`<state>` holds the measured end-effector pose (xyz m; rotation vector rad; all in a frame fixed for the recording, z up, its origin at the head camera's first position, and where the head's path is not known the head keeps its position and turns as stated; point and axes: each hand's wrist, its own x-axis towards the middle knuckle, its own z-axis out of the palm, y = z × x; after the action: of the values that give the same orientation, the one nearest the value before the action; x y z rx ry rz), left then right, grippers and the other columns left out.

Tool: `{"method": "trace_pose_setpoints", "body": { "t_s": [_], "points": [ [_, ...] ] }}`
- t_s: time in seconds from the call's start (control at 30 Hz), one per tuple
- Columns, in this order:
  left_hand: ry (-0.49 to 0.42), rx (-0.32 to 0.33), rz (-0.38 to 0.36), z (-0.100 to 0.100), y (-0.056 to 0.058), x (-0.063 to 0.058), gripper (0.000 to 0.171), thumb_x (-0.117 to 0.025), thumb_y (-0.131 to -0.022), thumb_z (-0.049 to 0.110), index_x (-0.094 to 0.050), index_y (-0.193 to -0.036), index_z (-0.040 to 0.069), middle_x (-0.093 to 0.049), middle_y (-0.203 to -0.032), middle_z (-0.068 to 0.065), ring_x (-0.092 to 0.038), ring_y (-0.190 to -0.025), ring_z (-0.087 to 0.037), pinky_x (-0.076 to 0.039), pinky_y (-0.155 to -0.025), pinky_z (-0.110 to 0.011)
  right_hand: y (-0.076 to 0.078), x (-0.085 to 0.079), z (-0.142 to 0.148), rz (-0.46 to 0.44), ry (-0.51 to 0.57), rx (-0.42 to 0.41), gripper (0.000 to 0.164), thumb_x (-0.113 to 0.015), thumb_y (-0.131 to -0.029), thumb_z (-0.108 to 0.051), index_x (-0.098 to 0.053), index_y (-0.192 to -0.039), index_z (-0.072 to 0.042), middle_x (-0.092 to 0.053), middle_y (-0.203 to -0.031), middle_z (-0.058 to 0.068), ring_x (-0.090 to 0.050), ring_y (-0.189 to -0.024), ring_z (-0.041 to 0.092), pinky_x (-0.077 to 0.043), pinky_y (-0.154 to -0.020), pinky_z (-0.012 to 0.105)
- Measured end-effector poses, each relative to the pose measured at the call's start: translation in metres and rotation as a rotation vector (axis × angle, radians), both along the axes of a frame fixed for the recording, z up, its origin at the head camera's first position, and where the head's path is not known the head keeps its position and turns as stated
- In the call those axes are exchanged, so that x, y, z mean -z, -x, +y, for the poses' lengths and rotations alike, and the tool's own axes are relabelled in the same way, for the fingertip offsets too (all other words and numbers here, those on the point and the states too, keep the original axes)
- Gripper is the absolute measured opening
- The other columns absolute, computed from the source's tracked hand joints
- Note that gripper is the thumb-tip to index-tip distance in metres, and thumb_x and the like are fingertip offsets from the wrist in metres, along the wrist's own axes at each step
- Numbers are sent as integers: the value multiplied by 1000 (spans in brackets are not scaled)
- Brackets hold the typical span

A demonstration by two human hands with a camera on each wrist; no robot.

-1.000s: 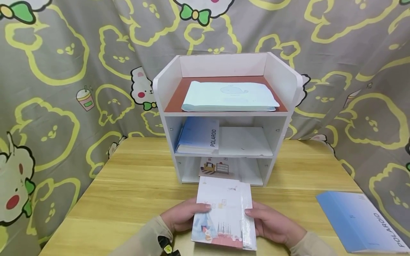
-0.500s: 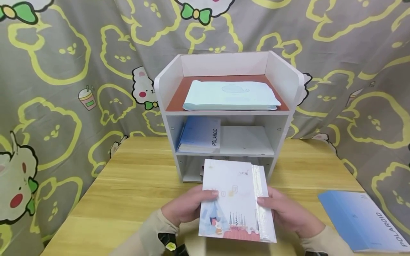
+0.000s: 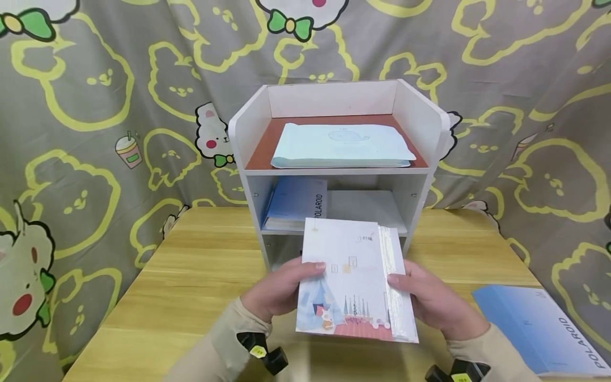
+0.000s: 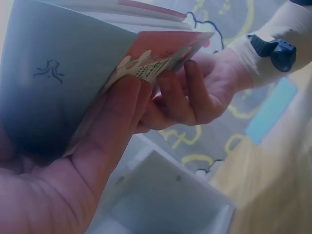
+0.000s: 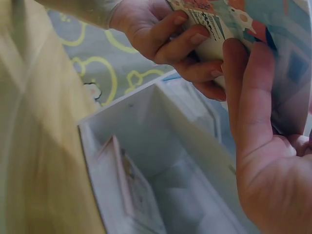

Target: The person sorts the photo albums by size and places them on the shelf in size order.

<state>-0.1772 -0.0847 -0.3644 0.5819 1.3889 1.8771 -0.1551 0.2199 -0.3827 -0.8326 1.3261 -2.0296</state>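
Observation:
Both hands hold a small stack of illustrated notebooks [image 3: 339,281] in front of the shelf's lower part. The top cover is white with a blue tent and a red strip along its near edge. A shiny band shows at the stack's right side. My left hand [image 3: 281,286] grips the left edge, thumb on the cover. On the right edge my right hand [image 3: 436,297] grips likewise, thumb on top. From below, the left wrist view shows a grey-blue cover [image 4: 58,73] with a small logo and white pages. Both hands' fingers curl underneath.
A white three-tier shelf [image 3: 253,199] stands behind the hands. A pale whale-print packet [image 3: 343,146] lies on its top, and a blue POLAROID book [image 3: 298,199] in the middle tier. Another notebook [image 5: 136,187] lies in the bottom tier. At right on the table is another POLAROID book [image 3: 541,329].
Both hands have raised the notebooks and shifted them slightly right. The stack now overlaps the shelf's lower tiers in the head view. Both hands keep their grip.

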Motion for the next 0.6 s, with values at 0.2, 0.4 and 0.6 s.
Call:
{"method": "trace_pose_setpoints", "body": {
  "t_s": [0.2, 0.4, 0.6],
  "points": [
    [-16, 13, 63, -2, 2, -18, 48, -51, -103, 34, -50, -136, -1, -74, -105, -4, -72, -91, -17, -60, -77, -31, 1, -20, -2, 17, -15, 30, 41, -28, -108, -3, -48, -143, -1, -68, -122, 22, -71, -104, 30, -60, -82, 42],
    [-41, 21, 40, -3, 0, -23, 48, -54, -102, 39, -53, -132, 2, -74, -105, -3, -73, -91, -16, -60, -78, -30, 1, -27, -4, 20, -16, 34, 40, -29, -108, -3, -49, -142, -1, -68, -122, 22, -71, -104, 31, -60, -82, 43],
    [-13, 89, -24, -7, -5, 8, 50, -54, -103, 33, -54, -135, -5, -74, -109, -4, -71, -96, -17, -59, -83, -31, 1, 0, -1, 7, -22, -77, 44, -32, -104, 3, -44, -146, 0, -64, -127, 28, -68, -109, 37, -58, -86, 48]
  ]
}}
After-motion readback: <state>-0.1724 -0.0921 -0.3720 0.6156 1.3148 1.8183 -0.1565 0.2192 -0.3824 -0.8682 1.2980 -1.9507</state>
